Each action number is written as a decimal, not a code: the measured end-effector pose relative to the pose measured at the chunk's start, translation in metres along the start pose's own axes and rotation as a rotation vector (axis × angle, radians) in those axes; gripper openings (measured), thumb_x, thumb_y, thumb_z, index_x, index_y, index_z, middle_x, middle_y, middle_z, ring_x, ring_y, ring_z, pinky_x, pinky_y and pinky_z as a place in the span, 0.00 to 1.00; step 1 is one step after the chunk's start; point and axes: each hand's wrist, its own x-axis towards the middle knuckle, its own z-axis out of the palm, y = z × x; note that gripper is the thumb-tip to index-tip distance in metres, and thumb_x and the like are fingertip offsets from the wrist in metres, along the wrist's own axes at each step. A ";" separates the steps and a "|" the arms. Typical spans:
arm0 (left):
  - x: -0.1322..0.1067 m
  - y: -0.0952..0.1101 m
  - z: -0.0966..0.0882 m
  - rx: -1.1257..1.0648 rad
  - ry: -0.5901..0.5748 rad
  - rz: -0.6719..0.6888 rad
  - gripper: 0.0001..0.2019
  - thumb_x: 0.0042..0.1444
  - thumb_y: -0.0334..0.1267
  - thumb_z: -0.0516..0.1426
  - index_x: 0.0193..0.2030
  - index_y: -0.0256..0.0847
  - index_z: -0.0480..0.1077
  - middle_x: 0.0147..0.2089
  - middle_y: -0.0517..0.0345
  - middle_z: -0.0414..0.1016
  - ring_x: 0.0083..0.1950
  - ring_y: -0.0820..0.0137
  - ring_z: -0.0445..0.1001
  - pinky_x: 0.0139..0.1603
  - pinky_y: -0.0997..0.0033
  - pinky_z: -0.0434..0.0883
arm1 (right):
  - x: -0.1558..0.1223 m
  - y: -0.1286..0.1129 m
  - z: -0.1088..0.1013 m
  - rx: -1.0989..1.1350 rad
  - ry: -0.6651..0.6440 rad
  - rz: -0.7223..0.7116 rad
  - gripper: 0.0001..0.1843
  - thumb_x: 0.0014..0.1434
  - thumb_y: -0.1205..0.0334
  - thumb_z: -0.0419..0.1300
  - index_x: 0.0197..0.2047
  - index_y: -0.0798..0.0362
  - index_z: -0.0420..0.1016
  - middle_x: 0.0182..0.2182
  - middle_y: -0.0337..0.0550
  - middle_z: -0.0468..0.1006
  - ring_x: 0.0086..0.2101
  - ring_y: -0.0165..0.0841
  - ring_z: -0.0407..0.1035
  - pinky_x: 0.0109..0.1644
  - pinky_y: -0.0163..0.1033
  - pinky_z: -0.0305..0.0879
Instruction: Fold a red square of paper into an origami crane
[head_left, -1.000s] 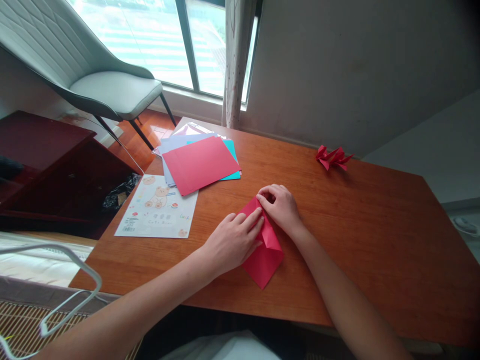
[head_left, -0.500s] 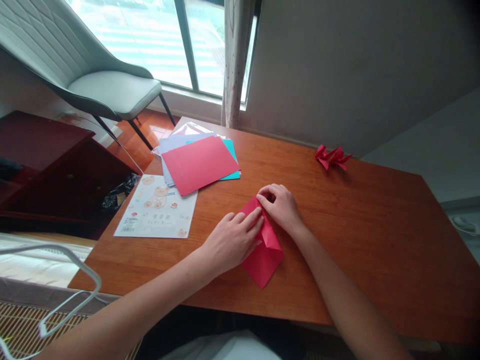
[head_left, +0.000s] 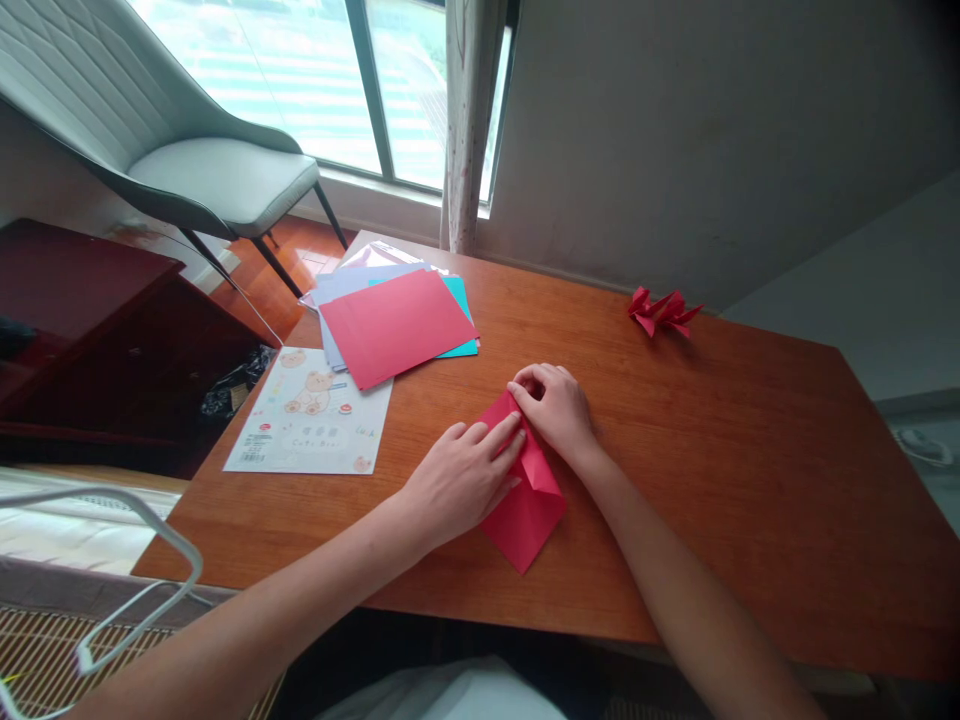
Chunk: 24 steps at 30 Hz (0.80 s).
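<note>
A sheet of red origami paper (head_left: 527, 535), partly folded, lies on the wooden table in front of me, with a raised flap along its right side. My left hand (head_left: 463, 480) rests across the paper from the left, fingers stretched out and pressing on it. At the paper's far corner, my right hand (head_left: 559, 412) has thumb and forefinger pinched together on the edge. The fingers of both hands hide part of the upper folds. Farther back on the right, folded red paper figures (head_left: 661, 313) sit close to the table's far edge.
Sheets of coloured paper, a red one (head_left: 401, 328) on top, are piled at the back left. A white bear-print sheet (head_left: 304, 425) lies partly under them. Beyond the table are a grey chair (head_left: 225, 180) and a window. A white cable-like loop (head_left: 169, 540) shows at lower left.
Both hands stay at the same places on the red origami paper, with hardly any finger movement. The whole view has shifted very slightly.
</note>
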 end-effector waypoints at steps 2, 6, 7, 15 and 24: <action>0.000 0.000 0.000 -0.003 -0.002 0.000 0.24 0.70 0.45 0.44 0.68 0.41 0.61 0.72 0.50 0.59 0.52 0.61 0.70 0.48 0.59 0.66 | 0.000 0.000 0.000 -0.007 0.006 0.004 0.06 0.60 0.59 0.63 0.31 0.48 0.75 0.29 0.38 0.78 0.35 0.36 0.69 0.42 0.40 0.61; 0.000 0.000 0.000 -0.002 -0.002 -0.002 0.24 0.71 0.45 0.44 0.69 0.41 0.61 0.72 0.50 0.58 0.52 0.61 0.70 0.48 0.59 0.66 | -0.001 0.001 0.001 -0.015 0.013 0.000 0.06 0.60 0.59 0.64 0.31 0.48 0.75 0.29 0.38 0.78 0.34 0.36 0.69 0.42 0.40 0.61; 0.000 0.000 0.000 -0.001 -0.001 -0.003 0.24 0.71 0.45 0.44 0.68 0.41 0.61 0.72 0.50 0.58 0.52 0.61 0.70 0.48 0.59 0.66 | -0.001 0.001 0.001 -0.015 0.014 -0.001 0.06 0.60 0.59 0.64 0.31 0.48 0.75 0.29 0.38 0.78 0.35 0.36 0.69 0.42 0.40 0.61; 0.000 0.001 0.000 0.009 -0.004 0.004 0.24 0.70 0.45 0.45 0.68 0.40 0.61 0.73 0.49 0.58 0.52 0.60 0.70 0.48 0.59 0.66 | 0.000 0.006 0.002 0.002 0.028 -0.029 0.07 0.62 0.58 0.62 0.32 0.48 0.75 0.29 0.38 0.78 0.35 0.37 0.69 0.42 0.41 0.61; 0.000 0.000 0.001 0.028 0.009 0.010 0.24 0.70 0.45 0.44 0.69 0.40 0.60 0.73 0.49 0.58 0.52 0.61 0.71 0.48 0.59 0.66 | -0.003 0.020 -0.020 0.173 -0.120 -0.237 0.04 0.59 0.61 0.66 0.34 0.49 0.76 0.31 0.38 0.78 0.34 0.34 0.68 0.40 0.39 0.63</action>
